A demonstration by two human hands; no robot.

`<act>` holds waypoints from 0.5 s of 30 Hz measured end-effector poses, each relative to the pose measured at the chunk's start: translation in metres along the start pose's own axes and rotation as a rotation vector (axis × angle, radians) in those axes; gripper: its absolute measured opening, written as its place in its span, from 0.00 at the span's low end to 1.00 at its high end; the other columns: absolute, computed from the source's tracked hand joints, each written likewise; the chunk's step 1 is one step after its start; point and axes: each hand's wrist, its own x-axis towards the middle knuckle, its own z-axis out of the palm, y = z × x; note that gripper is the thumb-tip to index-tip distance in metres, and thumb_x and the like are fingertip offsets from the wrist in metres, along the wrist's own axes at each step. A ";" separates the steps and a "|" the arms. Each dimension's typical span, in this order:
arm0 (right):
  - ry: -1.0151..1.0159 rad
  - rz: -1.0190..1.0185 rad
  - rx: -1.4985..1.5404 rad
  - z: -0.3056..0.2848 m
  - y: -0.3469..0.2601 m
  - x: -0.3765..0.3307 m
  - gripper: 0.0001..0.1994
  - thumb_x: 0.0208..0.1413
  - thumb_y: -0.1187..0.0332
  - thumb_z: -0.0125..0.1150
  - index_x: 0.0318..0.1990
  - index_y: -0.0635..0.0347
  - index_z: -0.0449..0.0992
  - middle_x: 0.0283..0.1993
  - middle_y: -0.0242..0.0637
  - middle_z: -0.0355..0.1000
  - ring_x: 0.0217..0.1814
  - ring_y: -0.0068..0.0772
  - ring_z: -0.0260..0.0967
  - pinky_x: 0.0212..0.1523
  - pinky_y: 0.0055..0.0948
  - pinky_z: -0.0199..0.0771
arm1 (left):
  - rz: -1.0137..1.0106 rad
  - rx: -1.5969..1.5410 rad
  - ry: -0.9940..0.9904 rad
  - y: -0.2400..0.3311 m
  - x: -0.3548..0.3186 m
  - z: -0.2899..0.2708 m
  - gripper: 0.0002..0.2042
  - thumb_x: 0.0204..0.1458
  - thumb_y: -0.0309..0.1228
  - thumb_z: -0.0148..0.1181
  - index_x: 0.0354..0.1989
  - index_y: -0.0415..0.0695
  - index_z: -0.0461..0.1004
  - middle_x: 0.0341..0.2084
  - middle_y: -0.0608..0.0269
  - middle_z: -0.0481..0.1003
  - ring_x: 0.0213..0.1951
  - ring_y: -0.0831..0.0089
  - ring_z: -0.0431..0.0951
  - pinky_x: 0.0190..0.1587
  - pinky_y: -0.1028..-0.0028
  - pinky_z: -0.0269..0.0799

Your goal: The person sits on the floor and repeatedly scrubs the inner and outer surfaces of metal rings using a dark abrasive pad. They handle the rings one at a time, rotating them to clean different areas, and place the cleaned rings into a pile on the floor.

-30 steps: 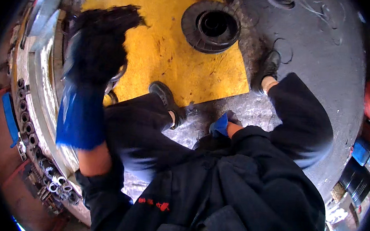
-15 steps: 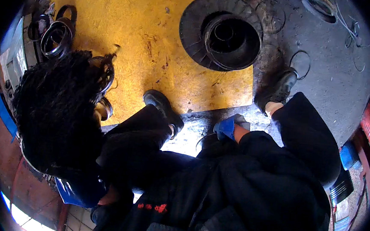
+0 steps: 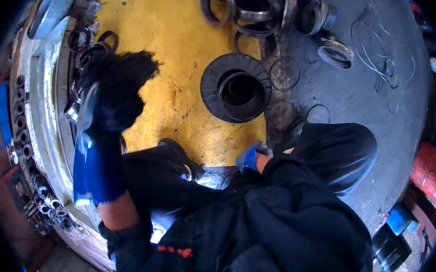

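Observation:
My left hand (image 3: 97, 160), in a blue glove, is raised at the left. Its fingers are mostly hidden behind a shaggy black bundle (image 3: 117, 91) that it appears to grip; strands stick out on all sides and the exact kind is unclear. Between my knees is my right hand (image 3: 252, 157), in a blue and grey glove, with its fingers too small and shadowed to read. Beyond it stands a dark round part (image 3: 212, 87), a wide ribbed flange with a hollow collar.
A yellow floor sheet (image 3: 173, 47) lies ahead, beside grey floor (image 3: 370, 126). Metal rings (image 3: 218, 7) cluster at the far side, with a loose ring (image 3: 336, 53) and tangled wire (image 3: 384, 72) to the right. Along the left runs a ledge (image 3: 48, 104) with small rings.
My view has lifted, bringing the far rings in. The black bundle appears smaller and higher in view, and my left glove and forearm now show clearly. My right hand remains between my knees.

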 end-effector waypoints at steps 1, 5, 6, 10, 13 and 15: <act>0.017 -0.086 -0.025 -0.015 -0.013 0.002 0.12 0.51 0.55 0.64 0.33 0.53 0.80 0.27 0.34 0.74 0.26 0.31 0.67 0.29 0.33 0.66 | -0.032 -0.031 -0.087 0.001 0.007 0.010 0.19 0.58 0.41 0.49 0.51 0.42 0.74 0.18 0.70 0.70 0.16 0.78 0.67 0.17 0.75 0.63; 0.256 -0.460 0.301 -0.101 -0.047 0.011 0.11 0.50 0.56 0.65 0.33 0.53 0.80 0.27 0.34 0.74 0.25 0.30 0.66 0.28 0.33 0.66 | 0.041 0.184 -0.380 -0.040 0.064 0.056 0.19 0.58 0.40 0.50 0.52 0.41 0.74 0.15 0.71 0.66 0.14 0.78 0.64 0.15 0.75 0.60; 0.152 -0.596 0.823 -0.121 -0.032 0.029 0.12 0.55 0.52 0.62 0.35 0.49 0.79 0.28 0.31 0.74 0.27 0.30 0.68 0.29 0.30 0.67 | 0.123 0.252 -0.372 -0.052 0.073 0.084 0.19 0.57 0.39 0.51 0.52 0.39 0.74 0.15 0.71 0.66 0.14 0.78 0.64 0.15 0.75 0.59; 0.169 -0.678 1.843 -0.172 -0.110 -0.083 0.20 0.60 0.46 0.55 0.54 0.42 0.72 0.53 0.30 0.73 0.52 0.35 0.70 0.55 0.41 0.69 | -0.067 0.073 -0.420 -0.089 0.062 0.051 0.19 0.54 0.39 0.55 0.45 0.35 0.75 0.26 0.62 0.75 0.23 0.72 0.71 0.21 0.71 0.67; 0.310 -0.694 1.857 -0.178 -0.112 -0.126 0.25 0.61 0.48 0.54 0.63 0.44 0.65 0.63 0.34 0.65 0.58 0.35 0.67 0.60 0.37 0.65 | -0.060 -0.148 -0.032 -0.120 0.002 0.144 0.16 0.53 0.37 0.57 0.42 0.37 0.76 0.30 0.55 0.75 0.28 0.67 0.74 0.27 0.69 0.71; 0.597 -1.270 1.520 -0.188 -0.088 -0.078 0.25 0.62 0.52 0.55 0.65 0.47 0.63 0.64 0.35 0.64 0.59 0.34 0.66 0.60 0.31 0.66 | 0.389 0.493 -0.524 -0.135 0.051 0.115 0.11 0.55 0.37 0.55 0.41 0.46 0.75 0.33 0.56 0.76 0.31 0.64 0.75 0.29 0.67 0.73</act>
